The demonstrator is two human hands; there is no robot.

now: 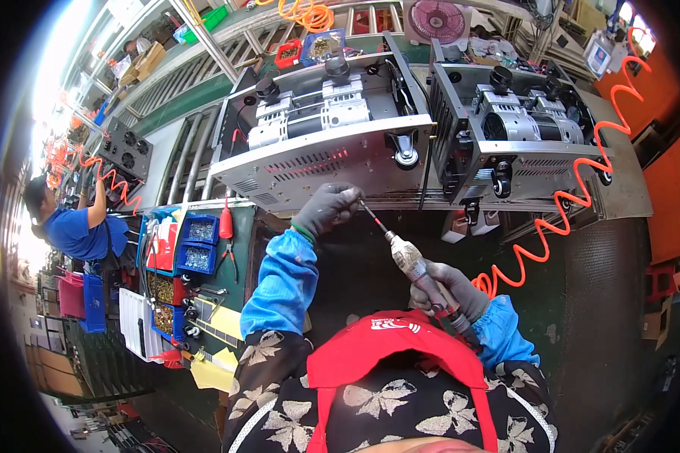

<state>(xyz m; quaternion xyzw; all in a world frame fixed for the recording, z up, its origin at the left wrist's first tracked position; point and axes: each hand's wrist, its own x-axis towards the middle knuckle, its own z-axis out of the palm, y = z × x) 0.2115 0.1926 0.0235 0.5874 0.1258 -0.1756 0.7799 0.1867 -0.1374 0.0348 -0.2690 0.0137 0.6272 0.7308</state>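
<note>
Head cam: my R hand (467, 291), gray-gloved, is wrapped round the body of a power driver (409, 258), fingers closed on the grip, no gap seen. Driver is in front of my red apron (400, 340), below the near edge of the L metal cabinet (310, 177). Long axis = diagonal, from lower R (butt end by my R cuff) to upper L; bit (375, 218) points up-L, away from me, twd that cabinet's slotted panel.

L hand (326, 210), also gloved, is at the bit tip: fingers curled in, thumb & index approx. together. Can't tell if they pinch the tip or a small part.

Caster (406, 151) on the panel's R side, up-R of the tip. 2nd cabinet (521, 177) stands to the R, w/ a pump unit inside, same as the 1st. Orange coiled hose (570, 200) drops from upper R to near my R hand; join hidden.

To my L: blue parts bins (198, 258), pliers (229, 260), red bottle (225, 221). Co-worker in blue shirt (79, 235) at far L, well apart.
</note>
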